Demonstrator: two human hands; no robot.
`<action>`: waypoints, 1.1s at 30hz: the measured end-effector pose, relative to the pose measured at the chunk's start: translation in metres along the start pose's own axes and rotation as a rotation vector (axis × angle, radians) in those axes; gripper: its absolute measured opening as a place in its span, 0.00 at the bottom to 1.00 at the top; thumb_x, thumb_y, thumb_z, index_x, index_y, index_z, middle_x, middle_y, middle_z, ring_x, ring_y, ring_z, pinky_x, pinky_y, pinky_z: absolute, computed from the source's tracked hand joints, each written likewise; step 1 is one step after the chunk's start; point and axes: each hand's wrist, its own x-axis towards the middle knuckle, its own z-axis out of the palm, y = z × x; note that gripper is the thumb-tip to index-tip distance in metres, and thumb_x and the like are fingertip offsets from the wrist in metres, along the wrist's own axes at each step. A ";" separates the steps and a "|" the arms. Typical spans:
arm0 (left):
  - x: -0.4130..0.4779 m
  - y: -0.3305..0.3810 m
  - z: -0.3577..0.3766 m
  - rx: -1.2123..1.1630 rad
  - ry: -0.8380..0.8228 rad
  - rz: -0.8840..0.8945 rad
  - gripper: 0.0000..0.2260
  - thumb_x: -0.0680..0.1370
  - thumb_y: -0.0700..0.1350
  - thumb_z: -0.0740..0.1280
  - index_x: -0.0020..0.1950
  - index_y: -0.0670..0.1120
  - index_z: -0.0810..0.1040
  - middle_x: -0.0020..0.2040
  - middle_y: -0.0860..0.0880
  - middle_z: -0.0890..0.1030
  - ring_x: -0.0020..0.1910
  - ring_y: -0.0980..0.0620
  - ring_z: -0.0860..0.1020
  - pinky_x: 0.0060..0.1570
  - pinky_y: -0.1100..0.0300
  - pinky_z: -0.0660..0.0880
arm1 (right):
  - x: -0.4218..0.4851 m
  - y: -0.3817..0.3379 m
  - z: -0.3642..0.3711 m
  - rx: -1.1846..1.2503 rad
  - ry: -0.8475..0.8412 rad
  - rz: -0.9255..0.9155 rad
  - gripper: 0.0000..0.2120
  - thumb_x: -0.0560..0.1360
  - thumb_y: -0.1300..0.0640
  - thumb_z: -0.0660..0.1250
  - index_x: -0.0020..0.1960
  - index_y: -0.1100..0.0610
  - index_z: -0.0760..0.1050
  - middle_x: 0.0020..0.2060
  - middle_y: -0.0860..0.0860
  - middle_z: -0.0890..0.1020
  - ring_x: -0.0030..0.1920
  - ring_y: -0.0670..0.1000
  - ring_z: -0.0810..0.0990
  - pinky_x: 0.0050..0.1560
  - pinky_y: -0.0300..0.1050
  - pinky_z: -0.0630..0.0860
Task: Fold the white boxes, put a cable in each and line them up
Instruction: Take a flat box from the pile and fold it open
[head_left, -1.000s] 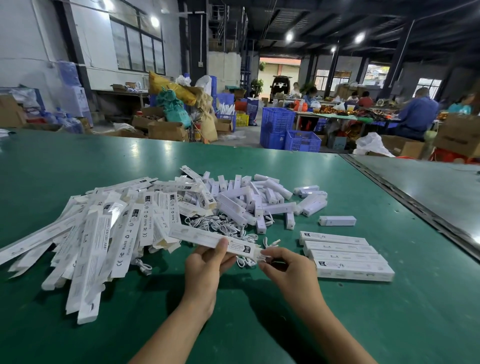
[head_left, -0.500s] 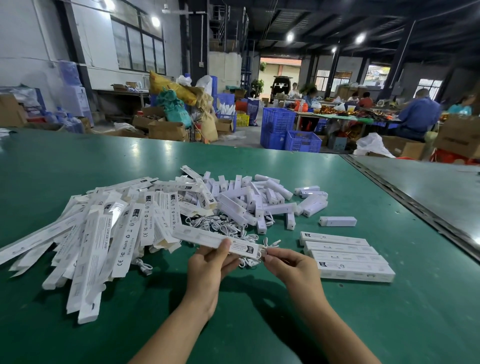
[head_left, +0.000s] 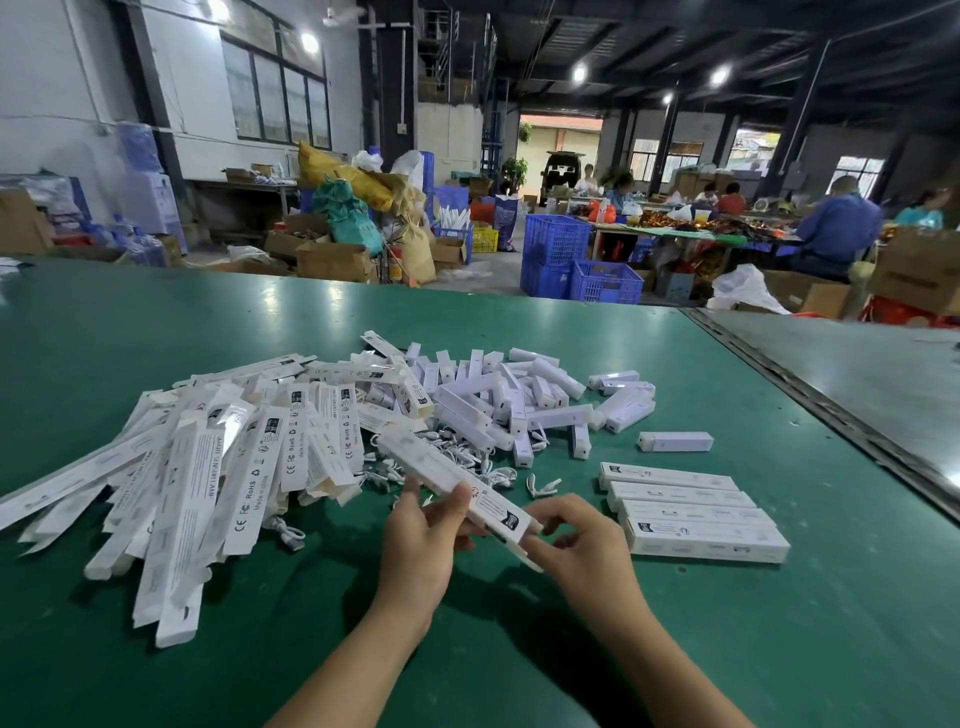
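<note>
Box is held above the table. Left hand grips its middle; right hand pinches the near end flap. Judged light thin card that crushes easily, so hold it by the long edges. Finished boxes lie in a row alongside.

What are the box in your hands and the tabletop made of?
Box: thin white card, it seems, matte and printed; sharp creases and a folding end flap. Tabletop: green sheet, perhaps vinyl or rubber, semi-gloss; it mirrors the ceiling lights softly.
</note>
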 end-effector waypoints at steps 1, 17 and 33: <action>0.001 -0.001 -0.001 0.033 -0.004 0.026 0.33 0.72 0.56 0.68 0.75 0.52 0.62 0.44 0.50 0.87 0.39 0.54 0.85 0.34 0.64 0.78 | -0.001 0.000 0.001 -0.016 0.003 -0.016 0.16 0.65 0.63 0.77 0.40 0.41 0.82 0.37 0.39 0.81 0.32 0.40 0.75 0.33 0.34 0.69; -0.011 0.001 -0.004 0.561 -0.323 0.268 0.25 0.78 0.57 0.69 0.67 0.79 0.62 0.65 0.65 0.76 0.64 0.62 0.71 0.57 0.77 0.68 | -0.002 0.002 0.005 0.153 0.103 0.015 0.09 0.71 0.62 0.76 0.38 0.52 0.77 0.32 0.51 0.83 0.31 0.50 0.83 0.34 0.42 0.80; -0.002 -0.006 -0.005 0.296 -0.221 0.174 0.19 0.75 0.59 0.67 0.67 0.63 0.76 0.46 0.60 0.84 0.45 0.63 0.81 0.47 0.70 0.73 | -0.006 -0.004 -0.001 -0.045 -0.033 -0.355 0.15 0.70 0.59 0.62 0.54 0.52 0.81 0.59 0.39 0.80 0.56 0.41 0.81 0.52 0.38 0.78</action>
